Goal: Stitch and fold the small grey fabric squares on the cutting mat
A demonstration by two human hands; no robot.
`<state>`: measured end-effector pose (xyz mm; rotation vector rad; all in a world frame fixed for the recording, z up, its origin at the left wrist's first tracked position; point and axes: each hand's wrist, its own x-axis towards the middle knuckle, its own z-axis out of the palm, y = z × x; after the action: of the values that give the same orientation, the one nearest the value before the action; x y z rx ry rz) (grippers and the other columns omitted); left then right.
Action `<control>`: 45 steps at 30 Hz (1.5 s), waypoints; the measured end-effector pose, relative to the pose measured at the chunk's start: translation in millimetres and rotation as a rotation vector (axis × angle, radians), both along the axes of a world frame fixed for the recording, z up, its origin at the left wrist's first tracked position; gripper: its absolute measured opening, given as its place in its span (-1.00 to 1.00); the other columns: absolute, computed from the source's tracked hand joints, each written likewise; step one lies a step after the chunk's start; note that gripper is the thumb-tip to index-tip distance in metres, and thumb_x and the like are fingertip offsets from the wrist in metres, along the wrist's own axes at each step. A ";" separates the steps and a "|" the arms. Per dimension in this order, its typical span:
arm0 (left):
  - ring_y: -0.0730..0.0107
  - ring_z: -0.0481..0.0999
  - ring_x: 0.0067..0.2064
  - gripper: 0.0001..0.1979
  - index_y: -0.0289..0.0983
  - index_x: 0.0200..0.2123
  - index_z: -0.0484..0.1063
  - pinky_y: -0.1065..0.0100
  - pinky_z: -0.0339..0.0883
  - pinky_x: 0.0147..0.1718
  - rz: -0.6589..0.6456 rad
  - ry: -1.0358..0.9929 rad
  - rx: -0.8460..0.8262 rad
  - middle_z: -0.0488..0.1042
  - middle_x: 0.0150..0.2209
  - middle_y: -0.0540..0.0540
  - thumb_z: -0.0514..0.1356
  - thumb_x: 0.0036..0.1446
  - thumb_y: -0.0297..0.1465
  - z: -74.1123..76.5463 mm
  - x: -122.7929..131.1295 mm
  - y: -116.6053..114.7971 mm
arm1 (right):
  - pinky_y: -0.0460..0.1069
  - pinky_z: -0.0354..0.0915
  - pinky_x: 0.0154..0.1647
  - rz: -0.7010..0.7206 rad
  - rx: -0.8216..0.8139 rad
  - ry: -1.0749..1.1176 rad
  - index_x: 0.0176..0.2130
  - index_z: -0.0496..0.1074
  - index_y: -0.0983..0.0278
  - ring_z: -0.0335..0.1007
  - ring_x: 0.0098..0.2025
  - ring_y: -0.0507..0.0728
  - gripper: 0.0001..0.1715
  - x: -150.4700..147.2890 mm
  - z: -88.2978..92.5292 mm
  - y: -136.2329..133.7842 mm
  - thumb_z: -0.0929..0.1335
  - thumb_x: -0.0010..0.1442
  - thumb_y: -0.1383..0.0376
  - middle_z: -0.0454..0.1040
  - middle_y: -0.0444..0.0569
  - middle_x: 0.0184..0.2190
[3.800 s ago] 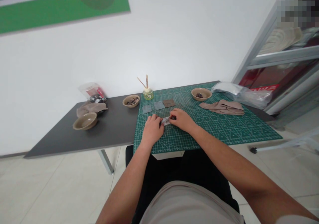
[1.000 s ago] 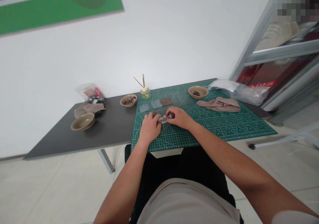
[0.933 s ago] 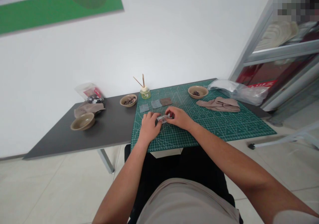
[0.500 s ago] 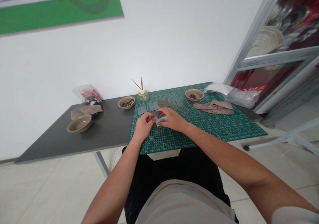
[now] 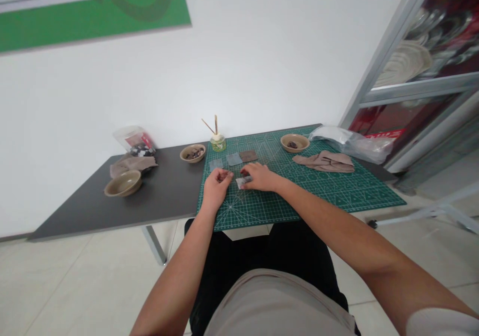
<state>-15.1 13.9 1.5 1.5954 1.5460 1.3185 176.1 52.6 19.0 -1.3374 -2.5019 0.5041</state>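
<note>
My left hand [image 5: 215,188] is over the left part of a green cutting mat [image 5: 269,205], thumb and fingers pinched together; what they hold, if anything, is too small to make out. Just to its right, my right hand [image 5: 261,177] curls its thumb and fingers around a small light-grey patch [image 5: 239,182], whose pale end sticks out toward my left hand. Beyond the hands lie a grey-blue square [image 5: 234,159], a brown square [image 5: 248,155] and another grey-blue square [image 5: 216,164], partly behind my left fingers.
A bowl of dark bits [image 5: 192,153] stands left of a reed diffuser [image 5: 217,142]. At the right are another bowl [image 5: 295,143], a crumpled brown cloth [image 5: 325,162] and a plastic bag [image 5: 359,143]. Far left: a tilted bowl [image 5: 123,184], cloth [image 5: 132,165] and clear container [image 5: 130,137].
My hands have drawn slightly apart, and the pale end of the patch shows more clearly beside my right fingers. The whole view has shifted a little.
</note>
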 end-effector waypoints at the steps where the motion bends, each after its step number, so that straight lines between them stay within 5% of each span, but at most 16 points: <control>1: 0.44 0.39 -0.38 -0.80 -0.24 -0.37 0.43 0.38 0.28 -0.31 0.001 -0.004 -0.004 0.45 -0.43 0.04 0.25 0.09 -0.22 0.2 0.0 0.1 | 0.22 0.22 0.04 -0.003 -0.011 -0.023 -0.01 0.44 0.22 0.32 0.10 0.36 -0.46 -0.5 1.4 1.9 0.50 0.07 0.05 0.48 0.10 0.00; 9: 0.43 0.38 -0.38 -0.82 -0.24 -0.37 0.44 0.37 0.26 -0.31 -0.016 0.064 -0.012 0.44 -0.43 0.04 0.24 0.11 -0.25 1.1 0.3 0.0 | 0.01 0.28 -0.30 -0.117 -0.108 0.070 -0.32 0.49 0.26 0.48 -0.24 0.23 -0.59 -2.3 4.8 8.3 0.58 -0.12 0.11 0.56 0.06 -0.26; 18: 0.41 0.42 -0.36 -0.87 -0.24 -0.33 0.46 0.37 0.28 -0.30 -0.034 0.108 -0.021 0.52 -0.37 0.00 0.23 0.10 -0.30 2.3 2.5 -1.5 | -0.04 0.27 -0.19 -0.213 0.091 0.416 -0.20 0.41 0.23 0.49 -0.24 0.11 -0.79 10.1 2.8 -2.4 0.39 0.09 0.39 0.58 -0.06 -0.29; 24: 0.37 0.46 -0.34 -0.86 -0.24 -0.32 0.51 0.34 0.30 -0.28 -0.057 0.137 -0.032 0.55 -0.37 -0.02 0.23 0.10 -0.30 3.6 2.9 -3.1 | -0.02 0.31 -0.16 -0.240 0.152 0.456 -0.01 0.39 0.22 0.53 -0.25 0.13 -0.59 12.5 -3.6 -10.3 0.40 0.12 0.37 0.60 -0.07 -0.28; 29: 0.34 0.49 -0.31 -0.84 -0.23 -0.30 0.53 0.32 0.32 -0.24 -0.073 0.151 -0.031 0.58 -0.34 -0.04 0.23 0.11 -0.29 1.9 2.2 -2.5 | -0.01 0.33 -0.16 -0.233 0.152 0.414 -0.24 0.48 0.22 0.55 -0.23 0.14 -0.90 11.4 -1.5 -15.1 0.40 0.17 0.31 0.62 -0.06 -0.30; 35: 0.37 0.46 -0.37 -0.84 -0.23 -0.36 0.51 0.34 0.28 -0.31 -0.075 0.172 -0.034 0.53 -0.41 0.00 0.25 0.10 -0.26 1.7 2.9 -3.0 | -0.01 0.32 -0.16 -0.277 0.170 0.427 -0.29 0.47 0.22 0.54 -0.23 0.14 -0.94 10.2 -8.3 -13.2 0.40 0.18 0.28 0.61 -0.05 -0.31; 42: 0.40 0.43 -0.41 -0.83 -0.22 -0.36 0.51 0.37 0.22 -0.37 -0.070 0.173 -0.042 0.49 -0.46 0.03 0.25 0.09 -0.24 -0.5 1.1 -3.0 | 0.00 0.31 -0.20 -0.147 0.230 0.299 0.01 0.41 0.23 0.54 -0.26 0.16 -0.70 -0.9 -6.8 -25.1 0.26 0.30 0.34 0.60 -0.03 -0.25; 45: 0.40 0.44 -0.42 -0.82 -0.23 -0.36 0.53 0.37 0.23 -0.38 -0.060 0.155 -0.050 0.50 -0.47 0.03 0.26 0.07 -0.24 -0.3 0.1 -3.6 | 0.04 0.35 -0.03 -0.049 0.258 0.251 0.07 0.44 0.20 0.55 -0.08 0.17 -0.61 -7.5 -10.0 -31.4 0.24 0.30 0.39 0.60 0.00 -0.07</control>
<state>-15.0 10.3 1.3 1.7335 1.5952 1.1385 168.6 21.2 9.0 -1.1568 -2.2356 0.3040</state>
